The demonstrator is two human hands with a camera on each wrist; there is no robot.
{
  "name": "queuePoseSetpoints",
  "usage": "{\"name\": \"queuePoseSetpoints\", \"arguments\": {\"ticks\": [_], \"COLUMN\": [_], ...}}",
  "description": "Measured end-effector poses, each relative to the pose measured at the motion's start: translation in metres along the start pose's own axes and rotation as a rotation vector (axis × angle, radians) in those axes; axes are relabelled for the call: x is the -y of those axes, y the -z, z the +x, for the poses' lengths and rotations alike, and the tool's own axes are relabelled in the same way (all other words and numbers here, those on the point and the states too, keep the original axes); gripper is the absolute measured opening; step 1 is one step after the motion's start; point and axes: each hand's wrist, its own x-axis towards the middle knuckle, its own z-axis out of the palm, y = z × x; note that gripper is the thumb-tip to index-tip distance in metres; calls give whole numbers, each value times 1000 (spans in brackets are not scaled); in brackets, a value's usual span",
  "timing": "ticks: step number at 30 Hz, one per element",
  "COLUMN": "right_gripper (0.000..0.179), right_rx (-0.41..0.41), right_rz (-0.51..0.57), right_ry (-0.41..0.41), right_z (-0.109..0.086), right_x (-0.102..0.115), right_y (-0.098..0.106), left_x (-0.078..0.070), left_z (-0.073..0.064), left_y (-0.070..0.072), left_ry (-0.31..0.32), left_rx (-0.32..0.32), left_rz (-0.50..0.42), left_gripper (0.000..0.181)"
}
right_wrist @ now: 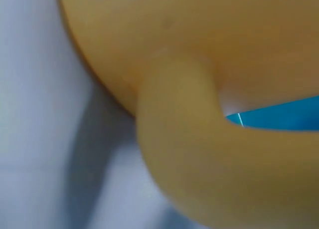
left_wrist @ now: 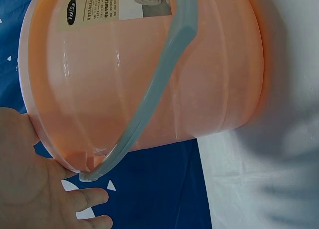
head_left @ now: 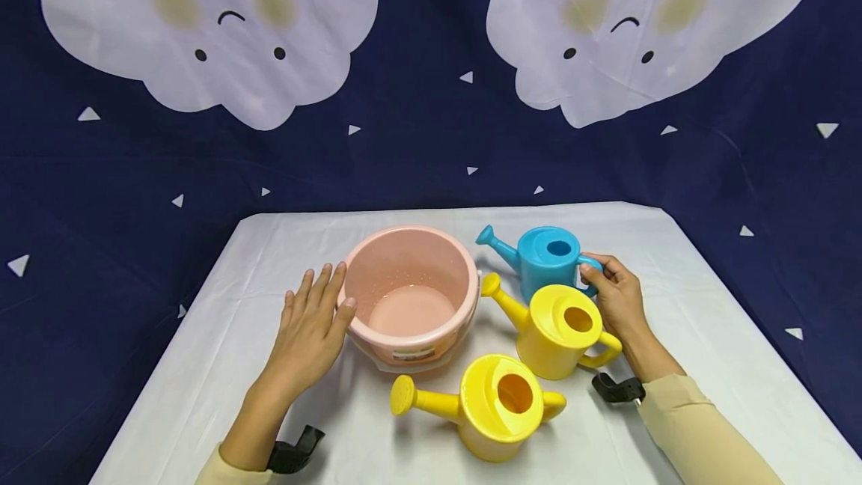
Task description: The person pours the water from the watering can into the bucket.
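Note:
A pink bucket (head_left: 412, 340) stands upright, with a little water or wetness at its bottom. My left hand (head_left: 306, 335) lies against its left rim, fingers straight. In the left wrist view the palm (left_wrist: 25, 174) sits beside the rim, near the end of the grey bail handle (left_wrist: 149, 102). With curled fingers, my right hand (head_left: 618, 298) holds the handle of a blue watering can (head_left: 539, 264), its spout toward the bucket. A yellow watering can (head_left: 555, 335) stands in front of the blue one; its handle (right_wrist: 179, 129) fills the right wrist view, where the right hand is hidden.
Another yellow watering can (head_left: 498, 410) stands nearest me, spout pointing left. All rest on a white-covered table (head_left: 202, 395). Behind hangs a dark blue cloth (head_left: 431, 148) with cloud faces. Black straps (head_left: 296, 449) are on both wrists.

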Motion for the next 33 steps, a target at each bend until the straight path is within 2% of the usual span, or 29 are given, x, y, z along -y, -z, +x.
{"name": "queuePoseSetpoints", "arguments": {"ticks": [3, 7, 18, 33], "right_gripper": [30, 27, 24, 23], "right_rx": [15, 29, 16, 50], "right_rz": [44, 50, -183, -179], "right_ry": [-3, -20, -66, -111], "right_z": [0, 0, -2, -8], "right_x": [-1, -2, -5, -7], "right_y": [1, 2, 5, 5], "left_x": [0, 0, 0, 0], "left_z": [0, 0, 0, -1], "left_y": [0, 0, 1, 0], "left_ry": [0, 1, 1, -1], "left_rx": [-2, -3, -2, -12], "left_rz": [0, 1, -1, 1], "left_gripper": [59, 59, 59, 58]}}
